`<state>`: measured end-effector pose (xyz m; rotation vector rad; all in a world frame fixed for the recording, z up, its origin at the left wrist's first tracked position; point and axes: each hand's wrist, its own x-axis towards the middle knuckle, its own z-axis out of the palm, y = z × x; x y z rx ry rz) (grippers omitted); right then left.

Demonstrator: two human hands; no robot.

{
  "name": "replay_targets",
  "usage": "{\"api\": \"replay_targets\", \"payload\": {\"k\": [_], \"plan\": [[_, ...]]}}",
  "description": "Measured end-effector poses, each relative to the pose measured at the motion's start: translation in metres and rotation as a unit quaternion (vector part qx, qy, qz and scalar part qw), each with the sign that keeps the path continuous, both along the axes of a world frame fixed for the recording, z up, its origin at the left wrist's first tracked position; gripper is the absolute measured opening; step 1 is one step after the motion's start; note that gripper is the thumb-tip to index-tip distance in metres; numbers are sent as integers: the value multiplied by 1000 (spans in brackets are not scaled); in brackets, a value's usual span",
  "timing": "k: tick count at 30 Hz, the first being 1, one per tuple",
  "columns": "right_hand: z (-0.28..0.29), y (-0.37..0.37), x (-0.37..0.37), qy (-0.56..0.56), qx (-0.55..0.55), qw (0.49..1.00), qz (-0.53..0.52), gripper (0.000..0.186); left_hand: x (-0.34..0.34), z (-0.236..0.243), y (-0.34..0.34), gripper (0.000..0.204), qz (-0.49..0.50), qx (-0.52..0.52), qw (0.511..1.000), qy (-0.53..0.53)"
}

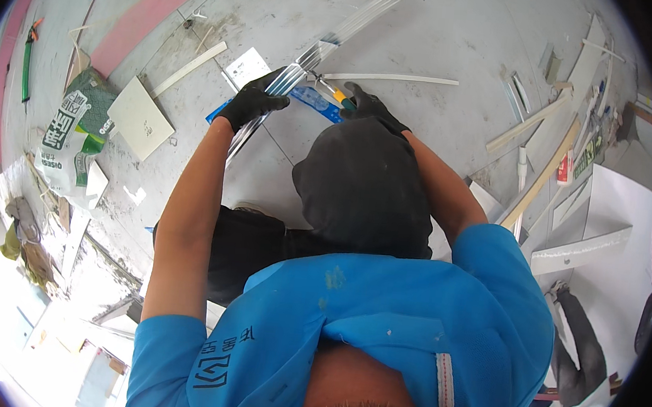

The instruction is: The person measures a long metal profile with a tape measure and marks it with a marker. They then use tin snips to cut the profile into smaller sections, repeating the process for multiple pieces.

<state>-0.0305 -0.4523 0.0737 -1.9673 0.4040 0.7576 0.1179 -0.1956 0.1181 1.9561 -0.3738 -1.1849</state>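
My left hand (254,102), in a black glove, is closed around a long shiny metal profile (301,66) that slants from lower left to upper right. In my gloved right hand (373,110) is a tool with a yellow and dark green handle (343,99), probably a screwdriver. Its thin metal end points left at the profile; whether it touches is too small to tell. Below the tool lies a flat blue strip (315,103) on the floor. A white sheet (248,68) lies just beyond my left hand. My dark-trousered knee rises between my arms.
A white and green bag (76,135) and a cream square panel (141,118) lie on the left. Pink strips (152,14) cross the far left floor. A thin white strip (391,77) lies beyond my right hand. Boards and offcuts (551,157) clutter the right; another person's legs (585,342) show at lower right.
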Motion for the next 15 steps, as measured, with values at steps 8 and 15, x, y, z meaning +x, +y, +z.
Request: {"api": "replay_targets", "payload": {"k": [8, 15], "plan": [[-26, -6, -11, -105, -43, 987, 111, 69, -13, 3, 7, 79, -4, -17, 1000, -13], [-15, -6, -4, 1, 51, 997, 52, 64, -17, 15, 0, 79, 1, 9, 1000, 0]]}}
